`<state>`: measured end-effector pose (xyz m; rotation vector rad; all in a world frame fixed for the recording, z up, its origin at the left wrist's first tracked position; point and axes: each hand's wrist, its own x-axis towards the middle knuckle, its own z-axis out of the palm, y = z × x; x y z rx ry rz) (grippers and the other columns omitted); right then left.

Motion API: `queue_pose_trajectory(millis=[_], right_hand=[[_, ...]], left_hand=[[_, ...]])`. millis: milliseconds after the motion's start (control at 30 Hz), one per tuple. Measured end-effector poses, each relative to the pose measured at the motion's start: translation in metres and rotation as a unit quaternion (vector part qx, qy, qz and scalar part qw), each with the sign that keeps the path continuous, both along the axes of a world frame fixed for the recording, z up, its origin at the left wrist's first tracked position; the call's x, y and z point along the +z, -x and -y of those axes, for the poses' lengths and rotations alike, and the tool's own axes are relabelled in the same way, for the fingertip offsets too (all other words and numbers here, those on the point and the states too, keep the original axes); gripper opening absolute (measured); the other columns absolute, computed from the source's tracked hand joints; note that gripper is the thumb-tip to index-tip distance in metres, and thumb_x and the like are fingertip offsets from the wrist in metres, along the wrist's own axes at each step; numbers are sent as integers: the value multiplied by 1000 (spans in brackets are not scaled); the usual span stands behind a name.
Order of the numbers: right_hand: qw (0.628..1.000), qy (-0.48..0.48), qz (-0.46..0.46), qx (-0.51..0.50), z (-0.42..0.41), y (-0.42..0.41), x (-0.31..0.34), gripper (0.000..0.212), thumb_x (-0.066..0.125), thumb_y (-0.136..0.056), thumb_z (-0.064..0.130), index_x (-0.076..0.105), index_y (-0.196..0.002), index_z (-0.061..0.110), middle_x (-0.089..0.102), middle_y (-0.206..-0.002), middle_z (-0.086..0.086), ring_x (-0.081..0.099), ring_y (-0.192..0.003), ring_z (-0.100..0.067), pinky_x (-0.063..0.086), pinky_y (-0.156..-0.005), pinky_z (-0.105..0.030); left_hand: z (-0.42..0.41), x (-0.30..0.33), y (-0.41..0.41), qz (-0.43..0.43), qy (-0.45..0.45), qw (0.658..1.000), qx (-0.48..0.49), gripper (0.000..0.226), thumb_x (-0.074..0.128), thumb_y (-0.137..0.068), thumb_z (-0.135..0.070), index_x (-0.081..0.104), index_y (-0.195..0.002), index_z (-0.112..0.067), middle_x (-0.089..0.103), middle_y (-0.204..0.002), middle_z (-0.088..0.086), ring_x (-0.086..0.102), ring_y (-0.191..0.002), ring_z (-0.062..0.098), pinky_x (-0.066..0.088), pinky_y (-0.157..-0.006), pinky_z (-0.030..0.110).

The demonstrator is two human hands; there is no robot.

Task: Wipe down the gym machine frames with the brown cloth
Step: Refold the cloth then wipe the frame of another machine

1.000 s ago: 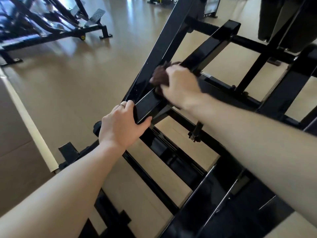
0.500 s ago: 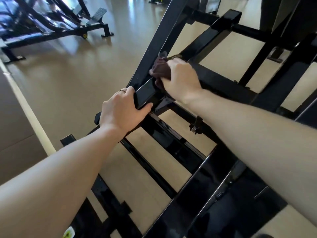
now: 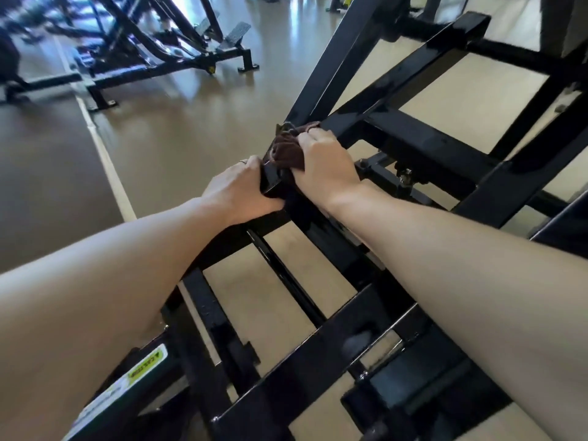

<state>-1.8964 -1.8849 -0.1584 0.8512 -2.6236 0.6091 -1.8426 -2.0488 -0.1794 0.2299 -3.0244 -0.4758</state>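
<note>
Cloth: brown cloth (image 3: 286, 151) bunched on the sloping black frame bar (image 3: 334, 65), at its lower end
Right hand: right hand (image 3: 324, 167) curls over the cloth, pressing it to the bar
Left hand: left hand (image 3: 237, 189) grips the bar's end, just beside the cloth
Around: tan floor (image 3: 178, 128); another machine (image 3: 152, 58) far left

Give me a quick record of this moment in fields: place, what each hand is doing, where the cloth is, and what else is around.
place: gym floor, tan with a pale line
left hand: grips a black frame bar
right hand: holds the brown cloth against the same bar
cloth position: bunched on the bar, just beyond the left hand
nearby: another black machine at upper left; a yellow-green label on the frame at lower left
</note>
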Motion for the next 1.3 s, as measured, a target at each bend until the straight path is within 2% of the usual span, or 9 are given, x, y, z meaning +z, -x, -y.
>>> queue_pose_trajectory(millis=[233, 367, 467, 700, 800, 900, 1000, 1067, 1300], right_hand=[[972, -141, 155, 105, 34, -65, 14, 34, 62, -95, 15, 62, -128, 6, 56, -138, -13, 47, -131, -31, 28, -116, -37], [876, -237, 370, 199, 67, -147, 35, 32, 61, -97, 12, 65, -128, 5, 62, -132, -15, 59, -121, -35, 50, -103, -41], [809, -260, 492, 192, 67, -202, 48, 31, 55, -99, 11, 65, -128, 3, 65, -128, -18, 63, -114, -37, 54, -98, -42], [757, -52, 650, 40, 7, -217, 172, 25, 58, -99, 42, 72, -111, 26, 71, -103, 1, 65, -91, -20, 50, -81, -30], [724, 25, 689, -7, -7, -206, 252, 29, 62, -97, 45, 74, -109, 21, 74, -101, 0, 69, -95, -23, 56, -93, -40], [663, 110, 740, -25, -16, -208, 326, 22, 65, -96, 40, 74, -109, 25, 77, -103, -4, 72, -99, -27, 57, -98, -48], [587, 197, 785, -19, -15, -223, 379, 28, 63, -99, 35, 71, -124, 23, 77, -111, -6, 73, -105, -27, 57, -98, -49], [535, 252, 806, -26, -6, -237, 403, 30, 61, -101, 35, 69, -127, 22, 76, -115, -6, 73, -108, -26, 57, -99, -47], [468, 424, 772, -62, 56, -289, 441, 41, 47, -105, 43, 77, -117, 19, 73, -123, -14, 71, -115, -27, 51, -107, -51]], left_hand=[[-5, 44, -71, 151, -20, 985, 78, 58, 71, -83, -34, 48, -132, -17, 58, -122, 5, 58, -111, 27, 52, -90, 42], [7, 104, -146, 252, -48, 948, 190, 42, 62, -89, -21, 47, -128, -13, 58, -124, 12, 57, -113, 32, 52, -92, 44], [16, 152, -206, 317, -49, 927, 196, 65, 58, -89, -20, 33, -150, -18, 50, -144, 10, 54, -124, 29, 49, -97, 39], [3, 269, -277, 363, -157, 886, 243, 69, 56, -98, -33, 22, -158, -27, 45, -154, 6, 57, -110, 20, 46, -74, 26], [-17, 333, -277, 330, -245, 873, 263, 69, 58, -99, -38, 23, -158, -35, 45, -155, 1, 56, -95, 9, 43, -63, 15], [-34, 393, -266, 273, -342, 846, 306, 68, 59, -99, -45, 25, -158, -38, 48, -152, -1, 58, -117, 16, 52, -90, 29], [-43, 437, -251, 228, -458, 780, 361, 64, 53, -101, -52, 30, -157, -33, 51, -149, 3, 54, -129, 23, 45, -110, 41], [-42, 457, -247, 214, -515, 735, 386, 61, 53, -100, -56, 37, -152, -31, 55, -142, 3, 57, -125, 24, 47, -109, 45], [34, 487, -284, 275, -526, 733, 334, 72, 64, -85, -71, 47, -131, -19, 65, -117, 5, 67, -104, 22, 57, -93, 41]])
